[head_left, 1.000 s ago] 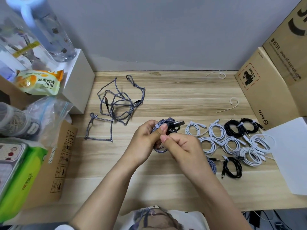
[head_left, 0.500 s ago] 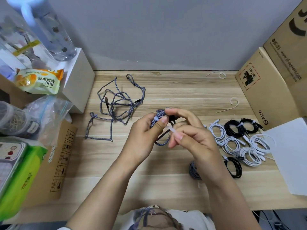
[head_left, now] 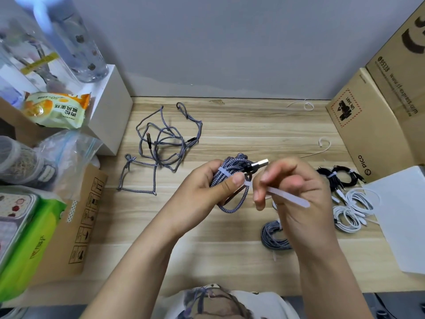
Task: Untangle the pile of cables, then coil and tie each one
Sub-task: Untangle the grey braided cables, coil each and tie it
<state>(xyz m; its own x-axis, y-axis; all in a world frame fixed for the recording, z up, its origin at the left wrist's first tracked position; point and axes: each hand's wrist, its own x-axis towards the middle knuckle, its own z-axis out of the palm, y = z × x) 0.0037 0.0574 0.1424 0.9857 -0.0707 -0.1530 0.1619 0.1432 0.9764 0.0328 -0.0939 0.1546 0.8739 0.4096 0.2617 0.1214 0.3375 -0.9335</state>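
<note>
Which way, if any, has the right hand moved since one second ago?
Yes. The right hand has shifted rightward, pulling the white tie toward the tied white cable coils, away from the tangled grey cable.

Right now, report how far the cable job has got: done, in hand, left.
Done: white coils, black coils and one grey braided coil lie bundled at the right. In hand: the left hand grips a grey coil while the right hand pulls its white zip tie. Left: the loose grey tangle.

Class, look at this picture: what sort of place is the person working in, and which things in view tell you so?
Probably a home or small-office desk: a wooden tabletop against a plain wall, shipping boxes stacked alongside, and a snack packet and water bottle nearby.
</note>
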